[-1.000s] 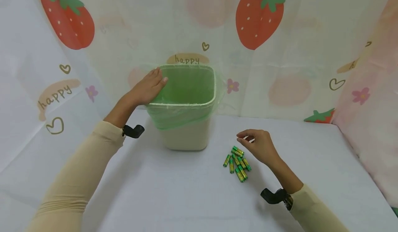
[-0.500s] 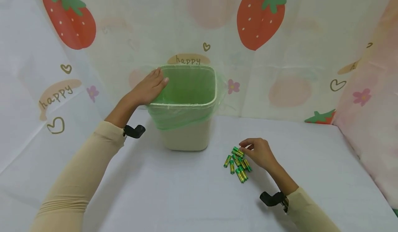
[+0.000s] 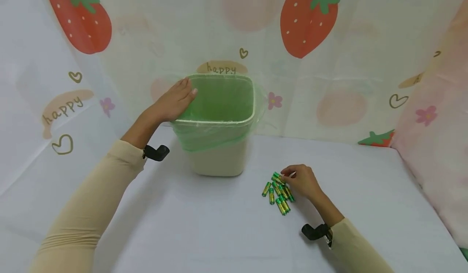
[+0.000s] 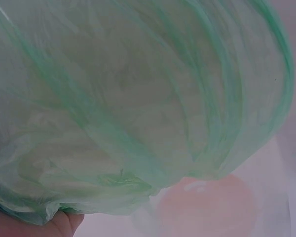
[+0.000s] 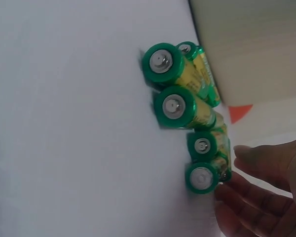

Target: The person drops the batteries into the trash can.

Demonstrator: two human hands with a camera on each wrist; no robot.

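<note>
A cream trash can (image 3: 219,161), lined with a green plastic bag (image 3: 210,139), stands at the back of the table. My left hand (image 3: 175,100) grips its left rim over the bag, the thumb on the inner side. In the left wrist view, the bag (image 4: 128,98) hangs loose and part of my hand shows at the lower left. Several green and yellow batteries (image 3: 271,196) lie in a loose pile to the right of the can. At the pile's far end, my right hand (image 3: 301,179) pinches a battery (image 3: 277,178) between thumb and fingers, its end partly hidden by the fingertips.
A white cloth (image 3: 219,228) covers the table. Behind it hangs a pale backdrop (image 3: 351,57) printed with strawberries, and a pink-toned side cloth (image 3: 438,151) rises at the right. Each wrist wears a black camera mount (image 3: 156,153).
My right hand has come down from above the pile to the battery at its far end. My left hand has stayed on the can's rim.
</note>
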